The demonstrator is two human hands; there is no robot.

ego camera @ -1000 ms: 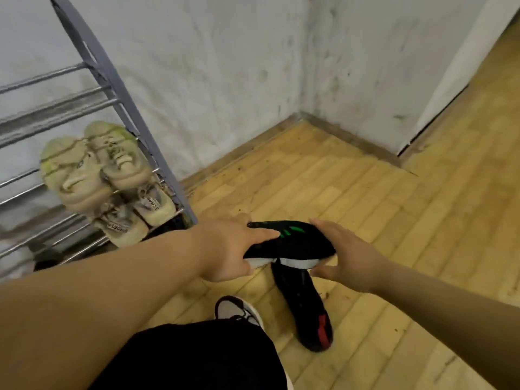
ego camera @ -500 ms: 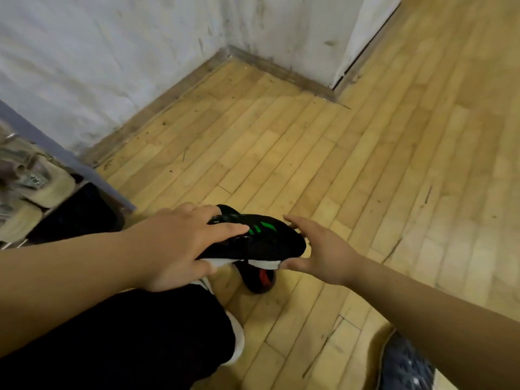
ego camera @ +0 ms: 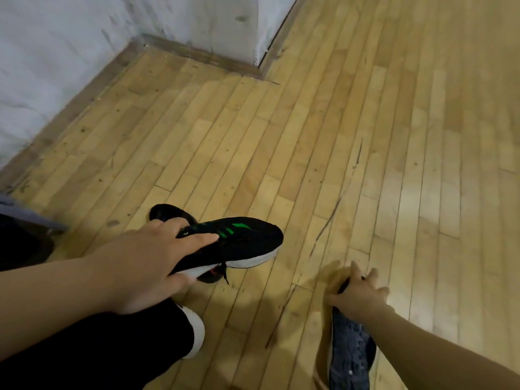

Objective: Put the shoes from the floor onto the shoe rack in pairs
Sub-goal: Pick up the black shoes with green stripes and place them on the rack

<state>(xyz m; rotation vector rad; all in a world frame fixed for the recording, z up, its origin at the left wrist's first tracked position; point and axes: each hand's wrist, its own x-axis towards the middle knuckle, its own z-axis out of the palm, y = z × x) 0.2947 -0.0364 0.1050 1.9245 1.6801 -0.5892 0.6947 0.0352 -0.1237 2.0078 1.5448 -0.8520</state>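
A person crouched over a wooden plank floor (ego camera: pixel 323 153) lifts a black sneaker with green stripes (ego camera: pixel 247 240) just clear of the boards, slightly below frame centre. The left hand (ego camera: pixel 146 266), reaching in from 8 o'clock, grips the shoe at its laced middle: the fingers (ego camera: pixel 197 237) are clamped across the top and the thumb is tucked under the white sole. The toe points toward 3 o'clock and a loose lace end dangles beneath.

Directly under the raised sneaker a second black shoe (ego camera: pixel 168 213) lies on the floor, its heel showing at the 11 o'clock side of the hand and a patch of red at its other end below the white sole.

At 5 o'clock, well apart from the sneaker, the right hand (ego camera: pixel 357 296) sits on the upper end of a dark blue shoe (ego camera: pixel 349 353) that lies lengthwise on the floor and runs off the bottom edge. Its fingers (ego camera: pixel 372 277) are spread over the shoe, but motion blur makes it impossible to tell whether they have closed on it.

A black trouser leg (ego camera: pixel 98 347) and the white toe of the person's own shoe (ego camera: pixel 194 333) fill the 7 o'clock corner. A grey bar (ego camera: pixel 25 212) juts in at 9 o'clock, and a scuffed white wall (ego camera: pixel 70 52) with a dark baseboard (ego camera: pixel 202 56) occupies 11 o'clock.
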